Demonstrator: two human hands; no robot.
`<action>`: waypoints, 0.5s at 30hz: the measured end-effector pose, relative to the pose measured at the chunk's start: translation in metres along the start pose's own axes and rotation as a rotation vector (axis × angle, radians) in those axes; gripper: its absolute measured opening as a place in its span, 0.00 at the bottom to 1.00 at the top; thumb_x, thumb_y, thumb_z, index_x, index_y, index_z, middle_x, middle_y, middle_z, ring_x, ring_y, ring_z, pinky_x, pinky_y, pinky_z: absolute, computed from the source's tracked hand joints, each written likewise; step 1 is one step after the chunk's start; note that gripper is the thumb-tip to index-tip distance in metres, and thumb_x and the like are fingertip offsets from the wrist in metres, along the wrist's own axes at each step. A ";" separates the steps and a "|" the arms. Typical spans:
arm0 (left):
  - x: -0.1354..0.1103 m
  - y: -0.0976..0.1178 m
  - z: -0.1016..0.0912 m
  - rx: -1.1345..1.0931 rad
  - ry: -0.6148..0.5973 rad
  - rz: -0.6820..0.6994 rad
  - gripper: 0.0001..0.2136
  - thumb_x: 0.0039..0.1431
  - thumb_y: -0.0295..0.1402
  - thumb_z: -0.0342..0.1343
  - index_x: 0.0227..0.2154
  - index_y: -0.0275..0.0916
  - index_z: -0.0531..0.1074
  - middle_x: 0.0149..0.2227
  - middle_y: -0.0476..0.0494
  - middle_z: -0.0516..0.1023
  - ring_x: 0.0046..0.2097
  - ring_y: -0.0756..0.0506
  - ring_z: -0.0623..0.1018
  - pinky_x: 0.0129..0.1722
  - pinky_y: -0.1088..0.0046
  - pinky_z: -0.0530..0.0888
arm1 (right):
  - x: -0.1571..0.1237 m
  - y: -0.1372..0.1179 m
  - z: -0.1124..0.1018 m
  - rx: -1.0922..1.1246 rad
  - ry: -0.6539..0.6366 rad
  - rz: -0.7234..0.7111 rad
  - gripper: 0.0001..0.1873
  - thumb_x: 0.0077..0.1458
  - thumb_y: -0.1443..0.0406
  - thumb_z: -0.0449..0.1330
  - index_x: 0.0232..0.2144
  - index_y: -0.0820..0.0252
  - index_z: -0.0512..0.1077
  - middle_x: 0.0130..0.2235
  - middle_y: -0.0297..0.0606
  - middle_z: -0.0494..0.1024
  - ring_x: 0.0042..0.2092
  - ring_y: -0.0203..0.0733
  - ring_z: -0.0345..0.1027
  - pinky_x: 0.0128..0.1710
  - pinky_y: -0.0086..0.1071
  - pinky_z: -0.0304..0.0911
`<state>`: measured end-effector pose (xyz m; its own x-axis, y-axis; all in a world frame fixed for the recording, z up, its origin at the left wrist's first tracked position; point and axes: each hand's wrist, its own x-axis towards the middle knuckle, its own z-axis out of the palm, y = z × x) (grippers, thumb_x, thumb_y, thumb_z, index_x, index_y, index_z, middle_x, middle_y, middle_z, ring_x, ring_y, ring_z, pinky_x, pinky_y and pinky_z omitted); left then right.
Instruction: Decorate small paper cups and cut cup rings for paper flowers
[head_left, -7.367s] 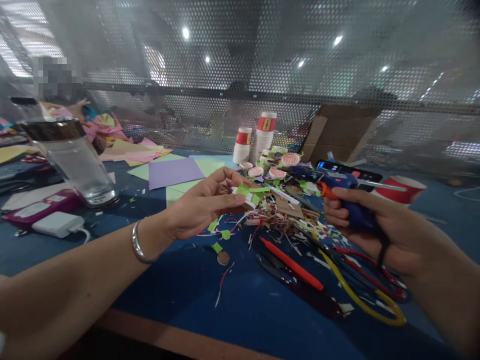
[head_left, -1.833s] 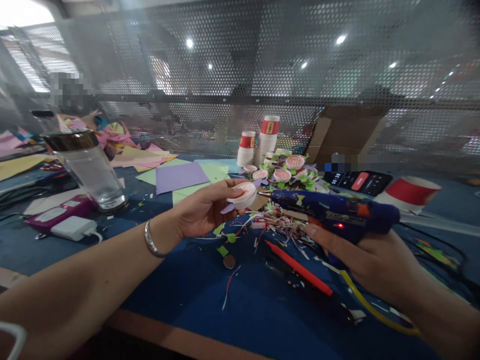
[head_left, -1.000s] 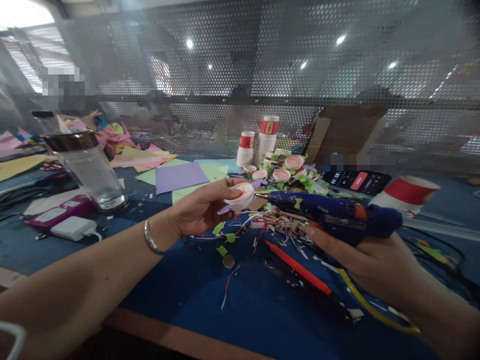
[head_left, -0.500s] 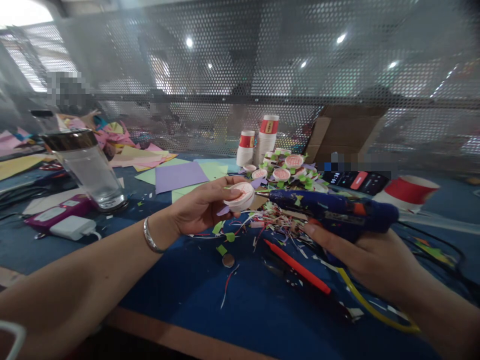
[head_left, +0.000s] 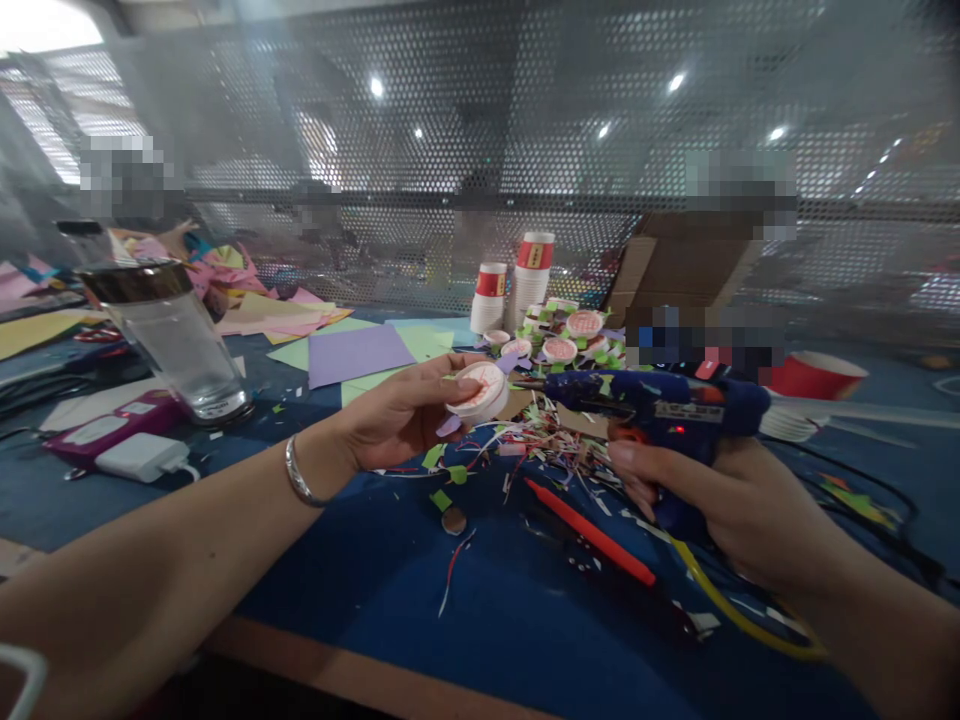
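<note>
One thick, round white disc [head_left: 480,392], its face marked red, is pinched between thumb and fingers of the left hand [head_left: 397,408] near mid-view; two purple paper tabs are seen on it. At three o'clock from it, one blue plastic glue gun [head_left: 622,395] is gripped firmly in the right hand [head_left: 709,480]; nozzle contact cannot be told. Two stacks of red-and-white paper cups are nested: one short stack [head_left: 489,300] at twelve, one tall stack [head_left: 532,275] at one. Clear liquid is contained in one transparent bottle [head_left: 176,340] at nine.
</note>
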<state>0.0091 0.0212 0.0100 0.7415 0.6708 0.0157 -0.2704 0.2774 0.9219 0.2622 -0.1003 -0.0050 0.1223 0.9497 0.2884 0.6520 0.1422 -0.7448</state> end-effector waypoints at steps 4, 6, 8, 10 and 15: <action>-0.002 -0.001 0.000 0.010 -0.047 0.020 0.15 0.53 0.31 0.69 0.41 0.36 0.74 0.29 0.52 0.74 0.25 0.56 0.72 0.24 0.84 0.70 | 0.001 0.002 0.000 0.136 -0.141 0.095 0.29 0.56 0.43 0.59 0.14 0.55 0.66 0.19 0.34 0.70 0.24 0.39 0.65 0.30 0.35 0.62; -0.002 -0.001 0.000 0.014 -0.058 0.044 0.15 0.53 0.31 0.69 0.42 0.36 0.74 0.29 0.52 0.74 0.25 0.56 0.71 0.24 0.83 0.71 | 0.002 0.001 0.000 0.165 -0.148 0.114 0.29 0.56 0.43 0.60 0.14 0.56 0.66 0.19 0.33 0.70 0.24 0.38 0.64 0.30 0.35 0.60; -0.002 -0.001 0.000 0.007 -0.067 0.079 0.15 0.52 0.31 0.70 0.41 0.36 0.74 0.28 0.52 0.74 0.25 0.55 0.72 0.25 0.82 0.72 | 0.002 0.000 -0.001 0.180 -0.142 0.148 0.30 0.55 0.43 0.62 0.15 0.56 0.67 0.19 0.32 0.70 0.23 0.37 0.62 0.29 0.34 0.59; 0.000 0.000 -0.002 -0.001 -0.073 0.115 0.14 0.51 0.32 0.71 0.37 0.35 0.74 0.28 0.51 0.73 0.26 0.55 0.72 0.25 0.82 0.72 | 0.003 -0.001 -0.002 0.197 -0.143 0.191 0.30 0.52 0.41 0.64 0.14 0.57 0.67 0.18 0.33 0.70 0.22 0.36 0.62 0.27 0.34 0.58; 0.005 0.002 -0.008 -0.025 -0.001 0.175 0.14 0.47 0.32 0.74 0.31 0.34 0.75 0.27 0.53 0.72 0.27 0.56 0.70 0.25 0.84 0.70 | 0.012 -0.001 -0.004 0.196 -0.124 0.330 0.32 0.47 0.39 0.66 0.15 0.58 0.66 0.17 0.32 0.68 0.20 0.35 0.61 0.25 0.32 0.57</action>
<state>0.0072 0.0304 0.0093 0.6824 0.7096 0.1756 -0.4106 0.1733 0.8952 0.2660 -0.0907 0.0021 0.2025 0.9779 -0.0510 0.4366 -0.1368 -0.8892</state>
